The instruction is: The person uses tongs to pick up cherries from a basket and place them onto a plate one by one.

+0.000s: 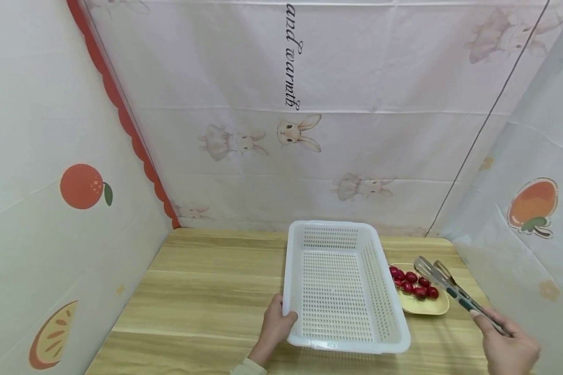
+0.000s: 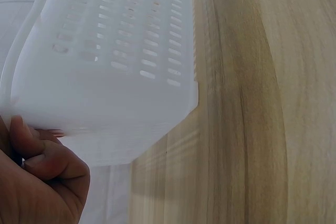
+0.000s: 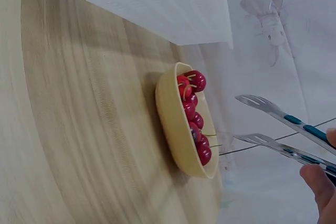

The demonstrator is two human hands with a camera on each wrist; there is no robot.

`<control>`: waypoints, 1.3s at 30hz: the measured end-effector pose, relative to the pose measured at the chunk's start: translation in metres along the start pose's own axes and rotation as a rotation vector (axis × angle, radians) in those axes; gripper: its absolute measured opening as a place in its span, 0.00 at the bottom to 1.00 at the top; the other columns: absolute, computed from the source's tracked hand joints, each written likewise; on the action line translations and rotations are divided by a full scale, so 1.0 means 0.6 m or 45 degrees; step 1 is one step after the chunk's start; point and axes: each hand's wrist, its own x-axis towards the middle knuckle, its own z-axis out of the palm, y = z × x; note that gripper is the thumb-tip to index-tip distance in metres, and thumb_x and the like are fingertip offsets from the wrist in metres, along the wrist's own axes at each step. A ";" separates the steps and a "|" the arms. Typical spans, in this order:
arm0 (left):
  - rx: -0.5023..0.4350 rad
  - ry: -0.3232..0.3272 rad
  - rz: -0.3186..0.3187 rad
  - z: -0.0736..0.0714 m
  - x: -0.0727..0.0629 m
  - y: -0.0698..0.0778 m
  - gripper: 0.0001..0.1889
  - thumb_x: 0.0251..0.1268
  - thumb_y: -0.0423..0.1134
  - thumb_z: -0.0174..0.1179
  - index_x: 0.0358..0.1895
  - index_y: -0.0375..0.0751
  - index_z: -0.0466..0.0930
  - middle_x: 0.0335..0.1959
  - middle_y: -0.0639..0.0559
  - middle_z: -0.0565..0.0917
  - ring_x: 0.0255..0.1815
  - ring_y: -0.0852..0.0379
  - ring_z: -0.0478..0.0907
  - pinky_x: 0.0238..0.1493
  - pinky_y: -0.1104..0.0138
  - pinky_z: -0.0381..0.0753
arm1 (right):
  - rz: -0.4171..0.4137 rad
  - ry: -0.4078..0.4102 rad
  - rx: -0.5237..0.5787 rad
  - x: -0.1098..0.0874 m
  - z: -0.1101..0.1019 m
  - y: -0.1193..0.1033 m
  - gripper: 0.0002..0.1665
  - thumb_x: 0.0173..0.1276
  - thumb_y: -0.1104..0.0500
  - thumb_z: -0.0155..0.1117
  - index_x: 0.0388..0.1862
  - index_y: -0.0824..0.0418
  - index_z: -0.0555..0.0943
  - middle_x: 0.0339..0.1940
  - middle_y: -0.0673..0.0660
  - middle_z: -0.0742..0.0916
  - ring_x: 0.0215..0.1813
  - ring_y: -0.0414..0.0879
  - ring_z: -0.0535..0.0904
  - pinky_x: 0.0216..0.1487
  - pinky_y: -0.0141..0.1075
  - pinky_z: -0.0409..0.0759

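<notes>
A white plastic basket (image 1: 337, 291) with slotted walls stands in the middle of the head view. My left hand (image 1: 278, 322) grips its left rim, thumb over the edge; the left wrist view shows the curled fingers (image 2: 52, 166) at the basket's rim. My right hand (image 1: 509, 341) holds metal tongs (image 1: 455, 291) with teal grips, their tips apart. Nothing is between the tips. Below and left of them is a yellow bowl (image 1: 424, 310) with several dark red cherries (image 1: 419, 292). In the right wrist view, stems show on the cherries (image 3: 197, 124), and the tongs (image 3: 273, 109) hang clear of the bowl (image 3: 176, 124).
The pale wooden table (image 1: 202, 291) extends left of the basket. A white cloth (image 1: 244, 78) printed with rabbits forms the back wall. Fruit-printed cloth walls (image 1: 535, 260) rise at both sides, the right one close beside my right hand.
</notes>
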 end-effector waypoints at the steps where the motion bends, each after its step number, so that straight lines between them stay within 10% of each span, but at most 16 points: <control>1: -0.003 -0.001 -0.004 0.000 0.000 0.000 0.17 0.47 0.25 0.53 0.44 0.25 0.67 0.33 0.41 0.77 0.29 0.53 0.77 0.27 0.62 0.80 | -0.027 0.032 0.010 0.001 0.003 0.005 0.11 0.47 0.67 0.74 0.32 0.62 0.87 0.18 0.33 0.81 0.20 0.26 0.77 0.19 0.18 0.71; 9: -0.021 -0.012 -0.005 0.001 -0.002 -0.001 0.16 0.48 0.25 0.53 0.44 0.25 0.67 0.32 0.42 0.77 0.28 0.53 0.77 0.26 0.63 0.80 | -0.028 0.093 -0.045 0.026 0.014 0.026 0.12 0.53 0.65 0.69 0.39 0.58 0.86 0.14 0.30 0.78 0.21 0.22 0.75 0.21 0.15 0.70; 23: 0.006 0.009 0.027 0.002 -0.001 -0.005 0.17 0.47 0.25 0.54 0.43 0.25 0.68 0.31 0.43 0.77 0.28 0.53 0.77 0.26 0.62 0.80 | -0.134 0.089 -0.191 0.083 0.024 0.052 0.18 0.52 0.65 0.68 0.21 0.38 0.81 0.12 0.26 0.74 0.18 0.18 0.70 0.22 0.12 0.67; 31: 0.005 0.010 0.039 0.003 0.000 -0.006 0.17 0.46 0.25 0.53 0.43 0.25 0.67 0.32 0.41 0.77 0.29 0.52 0.78 0.27 0.62 0.80 | -0.122 0.026 -0.289 0.115 0.022 0.083 0.18 0.52 0.63 0.69 0.43 0.66 0.83 0.16 0.25 0.73 0.19 0.16 0.68 0.21 0.13 0.67; 39: 0.007 0.001 0.034 0.003 -0.001 -0.005 0.17 0.47 0.25 0.53 0.44 0.24 0.67 0.33 0.40 0.77 0.30 0.52 0.78 0.28 0.62 0.80 | -0.089 -0.016 -0.366 0.110 0.026 0.076 0.24 0.52 0.63 0.68 0.49 0.71 0.78 0.17 0.22 0.70 0.22 0.15 0.65 0.27 0.12 0.67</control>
